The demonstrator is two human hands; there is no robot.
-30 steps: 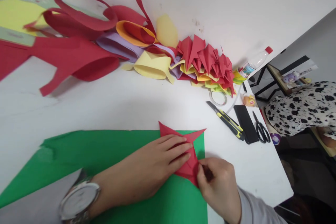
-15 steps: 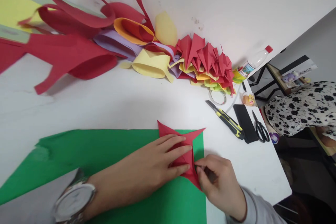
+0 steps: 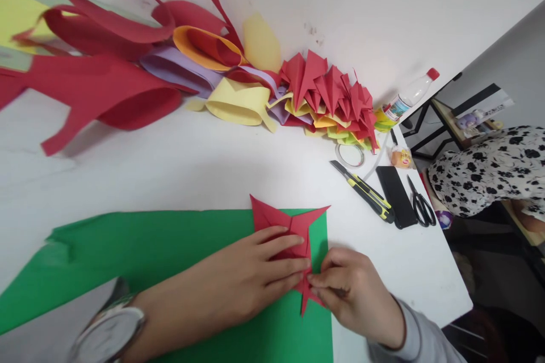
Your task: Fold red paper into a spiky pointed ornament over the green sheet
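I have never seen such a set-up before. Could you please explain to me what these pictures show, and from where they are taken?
There is no machine here: you see a person's two bare hands. One camera, worn on the person's head, looks forward and down, so the hands appear from the wearer's side.

The left hand, with a watch on its wrist, presses on a folded red paper. The right hand seems to pinch that paper near its lower edge. Under it lies a green sheet on a white table.

Farther back are colourful paper shapes and a bottle. Toward the right lie a cutter and scissors. Beyond the table, patterned clothing shows another person.
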